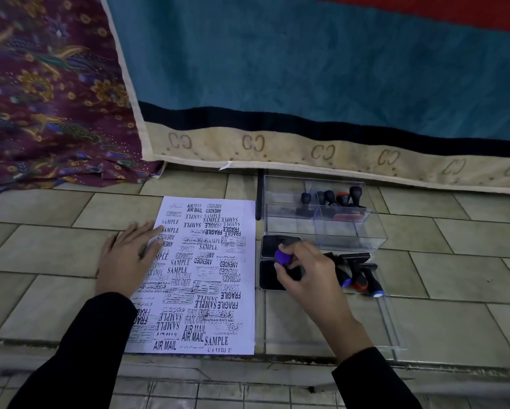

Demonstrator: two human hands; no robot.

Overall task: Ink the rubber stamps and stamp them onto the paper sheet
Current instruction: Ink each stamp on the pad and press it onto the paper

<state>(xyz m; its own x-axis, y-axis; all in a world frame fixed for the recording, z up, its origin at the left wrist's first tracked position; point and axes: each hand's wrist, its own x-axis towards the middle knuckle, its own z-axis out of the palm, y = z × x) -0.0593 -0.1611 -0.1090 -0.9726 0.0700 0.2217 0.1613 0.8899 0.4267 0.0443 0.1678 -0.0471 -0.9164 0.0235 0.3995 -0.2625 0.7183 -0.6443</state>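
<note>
A white paper sheet crowded with black stamp prints lies on the tiled floor. My left hand rests flat on its left edge, fingers spread. My right hand grips a rubber stamp with a purple knob and holds it down on the black ink pad, whose open lid lies just behind it. Several more stamps lie on a clear plastic lid to the right of the pad.
A clear compartmented box behind the pad holds several upright stamps. A blue rug with a beige border and a patterned purple cloth lie beyond. A step edge runs along the floor close to me.
</note>
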